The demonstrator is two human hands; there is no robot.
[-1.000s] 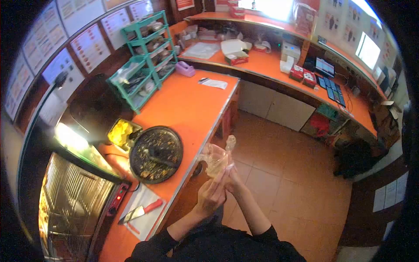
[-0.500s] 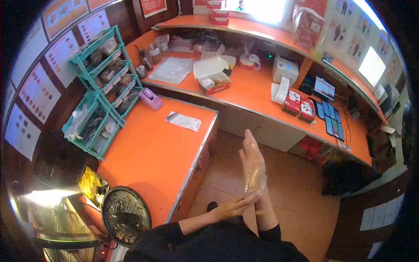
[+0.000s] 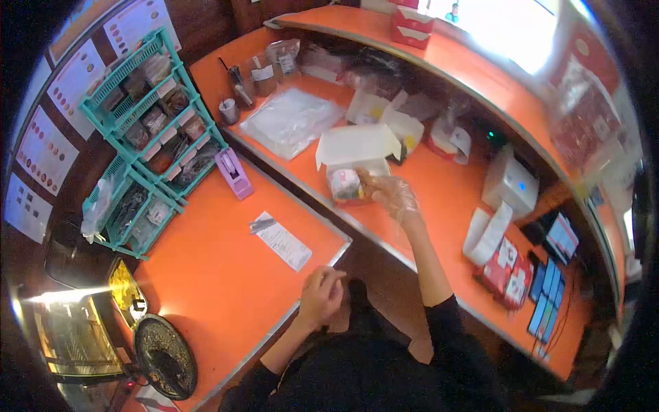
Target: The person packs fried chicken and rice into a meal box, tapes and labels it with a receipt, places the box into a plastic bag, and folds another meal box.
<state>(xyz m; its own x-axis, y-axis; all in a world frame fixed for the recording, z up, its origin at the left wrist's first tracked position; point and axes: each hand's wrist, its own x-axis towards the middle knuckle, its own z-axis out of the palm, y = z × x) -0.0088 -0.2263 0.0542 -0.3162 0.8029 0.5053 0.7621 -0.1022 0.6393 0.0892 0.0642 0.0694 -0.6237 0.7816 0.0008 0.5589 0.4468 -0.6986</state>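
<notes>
My right hand (image 3: 398, 198), in a clear plastic glove, reaches into an open white-lidded food box (image 3: 358, 145) on the far counter. Its fingers close at a brown piece of food in the box, blurred and partly covered by them. Beside the fingertips, inside the box, lies a round white wrapped item (image 3: 344, 184). My left hand (image 3: 321, 295) is bare and loosely curled by the near counter's edge, with nothing visible in it. Closest to it on that counter is a printed receipt (image 3: 285, 242) with a pen (image 3: 261, 224) on it.
A purple tape dispenser (image 3: 234, 175) stands beside teal tiered baskets (image 3: 147, 130). Clear plastic bags (image 3: 292, 122) lie left of the box. Rightward are a label printer (image 3: 510, 184), red boxes (image 3: 506, 272) and several phones (image 3: 547, 295). A round dark pan (image 3: 165, 357) sits lower left.
My hands have come apart from where the left was at the right's gloved wrist. The right has gone forward into the box; the left has moved to the near counter's edge. The view has shifted.
</notes>
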